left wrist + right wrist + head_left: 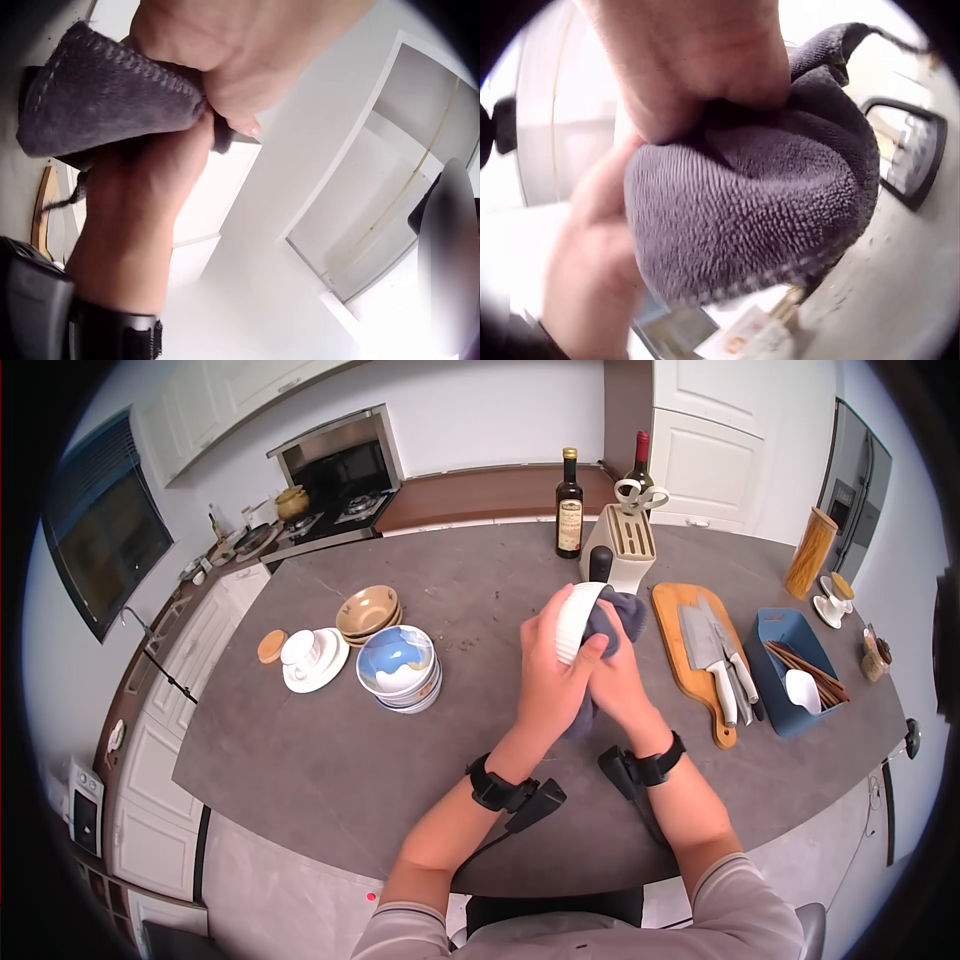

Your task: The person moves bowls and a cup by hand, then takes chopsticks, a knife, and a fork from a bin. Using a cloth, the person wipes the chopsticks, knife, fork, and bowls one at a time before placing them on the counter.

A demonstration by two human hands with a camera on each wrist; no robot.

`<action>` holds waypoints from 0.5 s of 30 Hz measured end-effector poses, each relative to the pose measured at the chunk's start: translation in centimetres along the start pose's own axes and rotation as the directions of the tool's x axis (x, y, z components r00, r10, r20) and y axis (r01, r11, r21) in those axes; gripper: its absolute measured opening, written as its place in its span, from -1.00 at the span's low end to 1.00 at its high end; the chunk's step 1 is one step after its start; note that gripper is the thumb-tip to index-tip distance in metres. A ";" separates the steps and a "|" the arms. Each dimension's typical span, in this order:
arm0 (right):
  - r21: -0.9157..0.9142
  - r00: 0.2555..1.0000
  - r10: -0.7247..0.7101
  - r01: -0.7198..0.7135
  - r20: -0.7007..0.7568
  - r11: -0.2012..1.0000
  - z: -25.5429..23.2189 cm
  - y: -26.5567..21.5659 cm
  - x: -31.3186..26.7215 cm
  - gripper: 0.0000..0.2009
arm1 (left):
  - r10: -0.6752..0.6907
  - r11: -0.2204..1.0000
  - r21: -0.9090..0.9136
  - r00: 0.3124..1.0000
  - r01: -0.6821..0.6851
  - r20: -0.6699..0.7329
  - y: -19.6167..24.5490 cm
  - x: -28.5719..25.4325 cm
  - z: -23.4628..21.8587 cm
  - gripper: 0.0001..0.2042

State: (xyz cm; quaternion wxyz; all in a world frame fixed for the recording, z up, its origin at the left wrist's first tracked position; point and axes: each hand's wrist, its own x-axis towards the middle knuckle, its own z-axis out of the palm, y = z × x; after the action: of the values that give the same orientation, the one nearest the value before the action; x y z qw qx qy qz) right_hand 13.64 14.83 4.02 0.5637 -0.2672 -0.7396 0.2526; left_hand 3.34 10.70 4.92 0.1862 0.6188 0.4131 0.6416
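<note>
Above the table, both hands hold a white ribbed bowl-like dish [577, 622] and a dark grey cloth [627, 614]. My left hand [548, 660] curls round the dish's left side. On the other side my right hand [615, 675] grips the cloth against the dish. In the left wrist view a fold of the cloth [112, 97] hangs beside the hands. The right wrist view shows the cloth [742, 210] bunched below the right hand [697, 60]; the dish is hidden there.
Stacked bowls [397, 660], brown bowls [368, 610] and white cups with saucers [318, 660] stand left. Behind are a bottle [569, 510] and a knife block [625, 550]. To the right lie a cutting board [672, 630] with knives and a blue box [785, 705] with chopsticks.
</note>
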 end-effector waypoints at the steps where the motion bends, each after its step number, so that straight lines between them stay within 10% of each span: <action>1: -0.124 0.999 -0.034 0.034 0.003 0.992 0.1 -0.1 -0.1 -0.61 | 0.010 0.999 0.041 1.000 -0.011 0.007 0.0 -0.2 0.2 -0.43; 3: 0.082 0.982 0.164 -0.172 0.096 0.982 0.4 0.8 -0.2 -0.62 | -0.012 0.998 0.058 1.000 0.013 -0.017 -0.7 -0.4 0.4 -0.43; 5: 0.401 0.811 0.435 -0.575 0.391 0.713 -0.5 0.8 -0.1 -0.66 | -0.036 0.996 0.076 0.998 0.039 -0.043 -0.9 -0.4 0.4 -0.42; 7: 0.614 0.783 0.454 -0.618 0.426 0.491 -1.5 0.6 0.0 -0.66 | -0.044 0.991 0.122 0.999 0.046 -0.019 -0.7 0.0 -0.2 -0.40; 10: 0.824 0.765 0.308 -0.543 0.565 -0.164 -2.9 2.2 0.1 -0.54 | -0.175 0.961 -0.216 0.984 0.175 0.019 -1.4 0.9 -0.4 -0.42; 15: 0.973 0.941 0.253 -0.205 0.227 -0.108 -6.7 1.9 1.5 -0.48 | -0.414 0.723 -0.590 0.909 0.359 0.046 -2.3 2.0 -2.4 -0.50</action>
State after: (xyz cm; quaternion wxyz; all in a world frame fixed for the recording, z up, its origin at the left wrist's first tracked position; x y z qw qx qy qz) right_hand 20.04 17.68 5.38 0.5387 0.0988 -0.2557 0.7967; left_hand 0.09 12.81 4.74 0.4787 0.4019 0.3225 0.7109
